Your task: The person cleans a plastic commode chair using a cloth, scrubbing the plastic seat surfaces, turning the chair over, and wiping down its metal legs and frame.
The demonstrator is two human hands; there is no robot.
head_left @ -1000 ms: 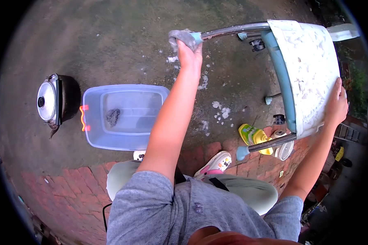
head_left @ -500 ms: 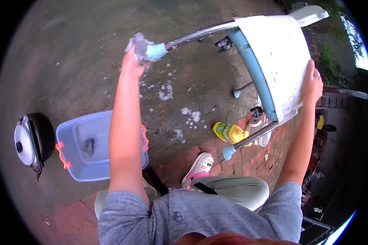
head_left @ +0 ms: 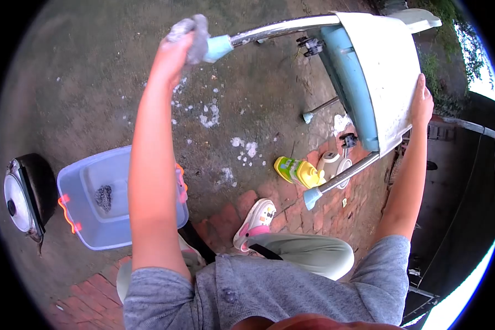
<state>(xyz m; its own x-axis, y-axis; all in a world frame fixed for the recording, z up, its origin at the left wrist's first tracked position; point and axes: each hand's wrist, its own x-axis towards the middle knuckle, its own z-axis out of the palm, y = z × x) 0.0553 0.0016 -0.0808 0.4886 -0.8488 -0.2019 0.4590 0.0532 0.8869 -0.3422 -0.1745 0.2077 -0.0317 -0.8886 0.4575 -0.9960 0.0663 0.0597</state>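
My left hand (head_left: 173,58) is closed around a grey soapy cloth (head_left: 199,39), right beside the light blue foot cap (head_left: 219,48) at the end of a metal leg. That leg belongs to a small chair (head_left: 351,82) with a light blue frame and a white panel (head_left: 382,71), held tilted in the air. On the panel's right edge, my right hand (head_left: 422,103) grips it with the thumb showing and most fingers hidden behind. Another metal leg (head_left: 349,171) with a blue cap points down toward my knee.
A clear plastic tub (head_left: 110,242) with orange handles holds a dark scrubbing clump (head_left: 103,198). Left of it stands a lidded black pot (head_left: 36,187). A yellow bottle (head_left: 297,171) lies near a white container (head_left: 330,162) on the bricks. Foam patches (head_left: 210,114) dot the ground.
My left hand and the cloth have moved up in the view, from over the foot cap to just off its end. The chair sits slightly further right and higher.
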